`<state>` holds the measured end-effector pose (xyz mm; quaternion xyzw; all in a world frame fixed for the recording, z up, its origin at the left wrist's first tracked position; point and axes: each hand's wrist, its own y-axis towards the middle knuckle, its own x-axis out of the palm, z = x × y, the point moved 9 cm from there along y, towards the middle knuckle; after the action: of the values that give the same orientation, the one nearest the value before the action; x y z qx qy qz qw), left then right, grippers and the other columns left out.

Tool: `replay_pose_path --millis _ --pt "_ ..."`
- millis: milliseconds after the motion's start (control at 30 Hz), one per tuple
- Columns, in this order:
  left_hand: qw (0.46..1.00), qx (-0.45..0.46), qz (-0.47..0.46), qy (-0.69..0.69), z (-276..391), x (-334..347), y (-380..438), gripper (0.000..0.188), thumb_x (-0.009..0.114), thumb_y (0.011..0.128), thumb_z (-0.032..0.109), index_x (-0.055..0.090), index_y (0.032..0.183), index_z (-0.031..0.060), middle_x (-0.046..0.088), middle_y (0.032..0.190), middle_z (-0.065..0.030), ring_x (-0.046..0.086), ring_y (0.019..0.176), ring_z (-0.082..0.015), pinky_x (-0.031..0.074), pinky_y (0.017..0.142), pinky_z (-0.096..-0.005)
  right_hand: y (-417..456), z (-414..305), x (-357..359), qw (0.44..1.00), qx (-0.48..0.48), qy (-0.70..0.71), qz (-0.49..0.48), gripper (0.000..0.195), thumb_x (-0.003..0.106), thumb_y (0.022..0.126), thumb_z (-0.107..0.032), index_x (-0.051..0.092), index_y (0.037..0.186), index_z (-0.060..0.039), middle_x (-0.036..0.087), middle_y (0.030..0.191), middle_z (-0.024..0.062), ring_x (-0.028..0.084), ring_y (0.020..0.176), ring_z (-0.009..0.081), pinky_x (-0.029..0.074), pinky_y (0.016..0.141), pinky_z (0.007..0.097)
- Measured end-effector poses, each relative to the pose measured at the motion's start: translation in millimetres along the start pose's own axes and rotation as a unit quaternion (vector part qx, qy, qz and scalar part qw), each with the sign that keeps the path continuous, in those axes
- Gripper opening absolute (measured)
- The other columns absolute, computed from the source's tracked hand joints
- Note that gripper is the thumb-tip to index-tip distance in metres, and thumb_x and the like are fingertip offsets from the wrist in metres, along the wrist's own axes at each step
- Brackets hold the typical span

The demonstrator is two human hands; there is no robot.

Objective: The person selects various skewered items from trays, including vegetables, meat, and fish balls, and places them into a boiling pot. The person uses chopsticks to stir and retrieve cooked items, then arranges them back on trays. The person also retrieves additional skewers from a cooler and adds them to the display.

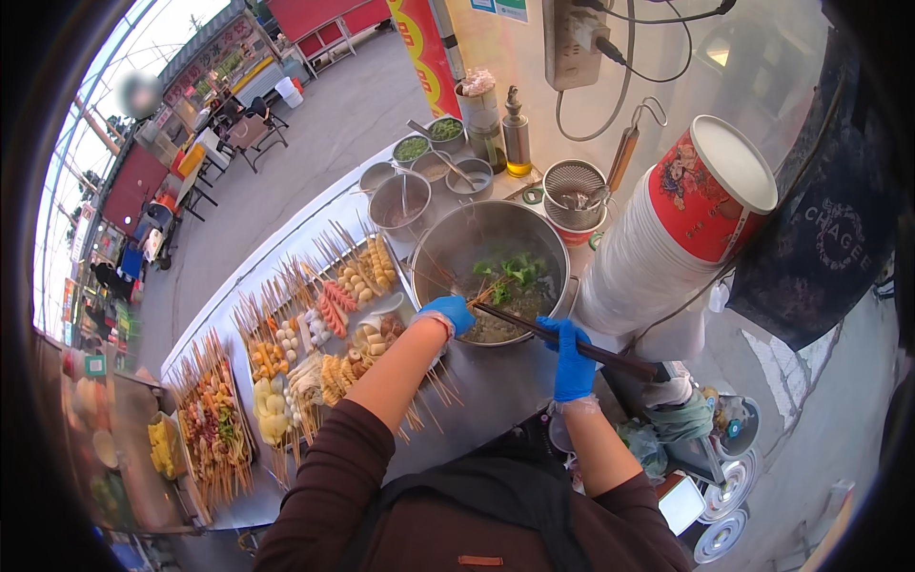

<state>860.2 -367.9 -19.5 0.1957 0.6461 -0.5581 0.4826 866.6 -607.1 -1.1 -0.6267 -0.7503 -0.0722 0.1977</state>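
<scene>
In a blue glove, my left hand (pixel 452 315) is closed at the near-left rim of a steaming metal pot (pixel 444 236). Thin bamboo skewers (pixel 492 292) run from its fingers towards leafy greens (pixel 525 270) in the broth. My right hand (pixel 574 361), gloved too, grips long dark chopsticks (pixel 516 322) beside the pot's near-right rim. The chopstick tips reach across the pot to just beside my left fingers. My palm hides part of the skewers. Pieces of food under the broth are too blurred to name.
Left of the pot lie skewered foods (pixel 336 307) on a metal tray. Bowls of sauces and chopped greens (pixel 411 149) stand behind it, near an oil bottle (pixel 517 136). A mesh strainer (pixel 574 193) and a tall, leaning paper-cup stack (pixel 665 229) flank the right side.
</scene>
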Motion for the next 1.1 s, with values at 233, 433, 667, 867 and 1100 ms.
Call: replay_pose_path --millis 233,433,667,867,1100 --pt "0.999 -0.004 0.022 0.05 -1 0 7 0.03 0.048 0.079 0.023 0.063 0.096 0.0029 0.061 0.1 -0.0202 0.058 0.095 -0.0363 0.046 0.081 -0.0432 -21 -34 -3 0.999 -0.035 -0.031 -0.025 0.024 0.048 0.092 -0.018 0.063 0.092 0.0002 0.065 0.095 0.0091 0.059 0.086 0.016 0.045 0.076 0.0279" --pt "0.997 0.022 0.071 -0.032 -17 -26 4 0.032 0.045 0.083 0.027 0.064 0.092 0.0042 0.062 0.094 -0.0208 0.059 0.089 -0.0364 0.046 0.076 -0.043 -30 -80 -85 0.986 -0.089 -0.062 0.124 0.03 0.046 0.092 -0.026 0.062 0.09 -0.001 0.065 0.092 0.0118 0.061 0.081 0.018 0.047 0.069 0.0285" --pt "0.979 0.13 0.094 -0.127 -39 -43 -37 0.036 0.039 0.09 0.03 0.063 0.082 0.0047 0.062 0.083 -0.0169 0.058 0.082 -0.0325 0.044 0.076 -0.0384 -39 -75 -118 0.981 -0.089 -0.047 0.168 0.034 0.045 0.093 -0.028 0.063 0.091 0.0018 0.065 0.091 0.0121 0.061 0.079 0.0193 0.048 0.07 0.0281" --pt "0.947 0.103 0.132 -0.274 -79 -34 -60 0.039 0.04 0.091 0.031 0.063 0.076 0.0035 0.059 0.074 -0.0135 0.055 0.073 -0.0261 0.044 0.073 -0.0351 -30 -72 -112 0.984 -0.067 -0.022 0.162 0.031 0.045 0.093 -0.028 0.061 0.091 -0.0021 0.065 0.093 0.011 0.06 0.081 0.0182 0.046 0.069 0.0288" --pt "0.929 0.075 0.1 -0.347 -93 -27 -82 0.038 0.04 0.089 0.033 0.063 0.081 0.004 0.062 0.078 -0.0087 0.056 0.073 -0.0186 0.044 0.071 -0.0309 -21 -77 -68 0.983 -0.149 -0.102 0.041 0.017 0.053 0.088 -0.014 0.063 0.094 -0.0018 0.064 0.098 0.0115 0.061 0.087 0.0197 0.048 0.074 0.0289"
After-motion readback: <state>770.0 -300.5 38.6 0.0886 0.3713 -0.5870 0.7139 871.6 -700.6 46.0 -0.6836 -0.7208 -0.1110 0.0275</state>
